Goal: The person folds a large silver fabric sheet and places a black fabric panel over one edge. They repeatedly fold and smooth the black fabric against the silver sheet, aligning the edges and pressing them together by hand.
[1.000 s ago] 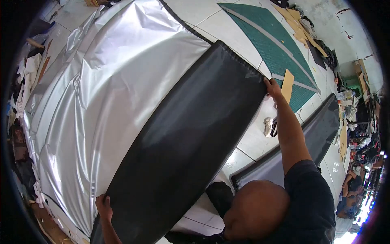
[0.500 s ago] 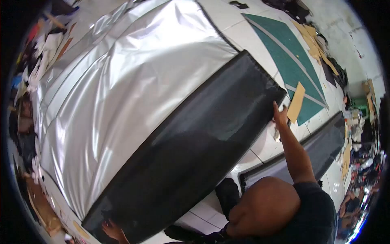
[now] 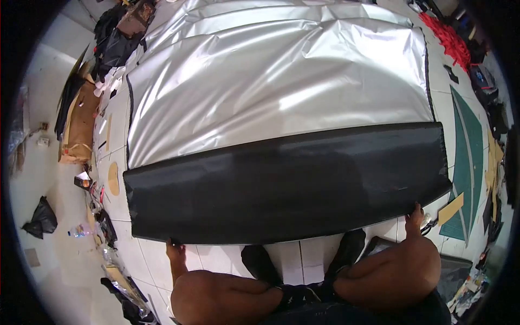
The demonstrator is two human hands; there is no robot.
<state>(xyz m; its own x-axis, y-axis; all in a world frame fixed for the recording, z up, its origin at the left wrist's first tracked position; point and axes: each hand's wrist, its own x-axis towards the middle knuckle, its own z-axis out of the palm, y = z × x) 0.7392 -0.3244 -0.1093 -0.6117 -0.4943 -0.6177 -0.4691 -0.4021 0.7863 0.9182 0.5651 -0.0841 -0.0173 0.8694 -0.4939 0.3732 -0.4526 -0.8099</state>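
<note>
A large silver-and-black sheet (image 3: pixel 271 92) lies spread over the floor, creased on its silver side. Along its near end runs a wide black folded band (image 3: pixel 287 184), slightly curved at the front edge. My left hand (image 3: pixel 175 255) grips that front edge near its left end, fingertips partly hidden by the cloth. Toward the right end, my right hand (image 3: pixel 414 219) holds the same edge with its fingers closed on it. Both hands are at the level of my feet, on either side of my knees.
A green cutting mat (image 3: pixel 470 162) lies at the right, with a tan cardboard piece (image 3: pixel 450 209) on its near part. A brown cardboard box (image 3: pixel 79 124), a black bag (image 3: pixel 41 218) and scraps line the left side. Red cloth (image 3: pixel 445 40) sits at the far right.
My view has turned and levelled, so the band now runs across in front of me. My left hand has gone from on top of the band to its front edge.
</note>
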